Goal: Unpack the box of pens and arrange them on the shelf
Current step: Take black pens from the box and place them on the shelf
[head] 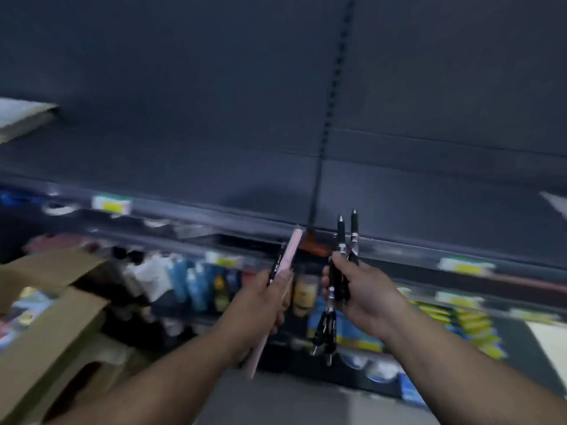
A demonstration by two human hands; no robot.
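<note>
Sorting, it seems: the left hand (pixel 264 297) has its grip pinching a pink pen (pixel 291 256) and a black pen (pixel 276 265); the right hand (pixel 365 297) squeezes a black bunch (pixel 340 240) near the shelf (pixel 408 245).

Two bare arms were all that showed of the person. The left forearm (pixel 190 369), the one nearer the cardboard box (pixel 52 317), was uncovered along its whole visible length, broad at the picture's lower edge and narrowing to the wrist. The left hand (pixel 264 297) at its end was bare too, and its back and thumb side showed. The right forearm (pixel 460 363), farther from the box, was likewise uncovered and tapered in the same way to a bare right hand (pixel 365 289), whose knuckles and thumb stood out plainly. Dim light and blur hid any finer marks on the skin.
</note>
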